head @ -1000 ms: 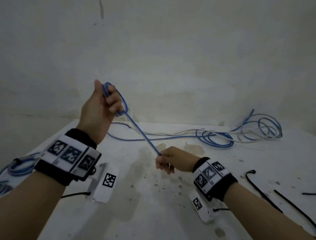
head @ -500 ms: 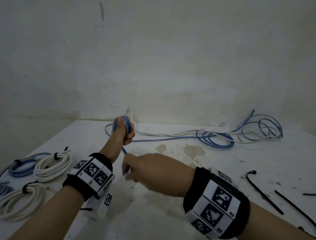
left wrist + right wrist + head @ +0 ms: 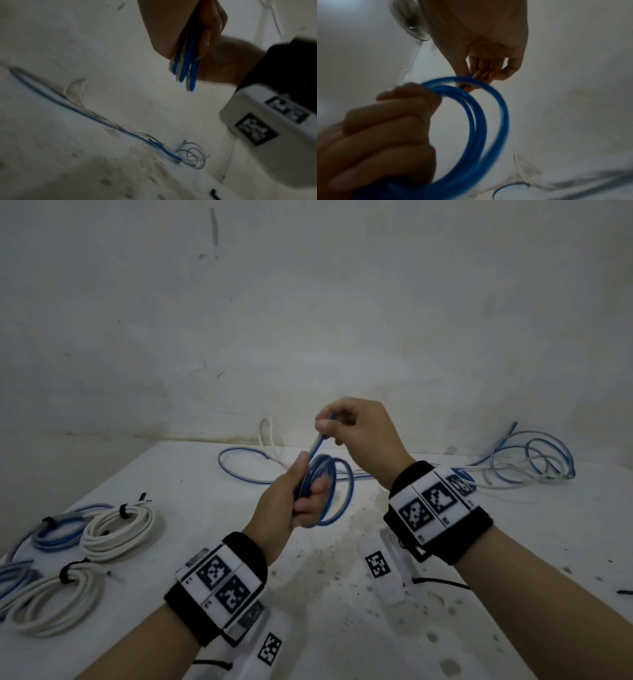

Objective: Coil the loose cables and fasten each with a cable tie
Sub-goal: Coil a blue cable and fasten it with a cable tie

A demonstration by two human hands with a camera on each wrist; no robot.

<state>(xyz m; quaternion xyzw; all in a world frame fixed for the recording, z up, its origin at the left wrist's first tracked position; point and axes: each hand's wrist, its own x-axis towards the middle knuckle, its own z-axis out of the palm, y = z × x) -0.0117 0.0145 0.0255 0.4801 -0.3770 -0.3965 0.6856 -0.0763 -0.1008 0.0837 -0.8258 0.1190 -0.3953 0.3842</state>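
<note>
Several blue loops [image 3: 329, 491] now sit gripped in the left hand [image 3: 291, 501], up from one a second ago. The right hand [image 3: 359, 433], raised again, pinches the cable [image 3: 317, 445] to lay another turn; coiling continues, tie not yet due.

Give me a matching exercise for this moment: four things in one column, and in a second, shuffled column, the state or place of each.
Things:
1. blue coil
2. left hand
3. right hand
4. tied white coil

States or places:
A. pinches the free run of blue cable above the loops
B. lies on the table at the left, with a black tie round it
C. grips the gathered loops in a fist
D. held off the table, no tie visible on it

Pairs: 1-D, 2-C, 3-A, 4-B
</note>
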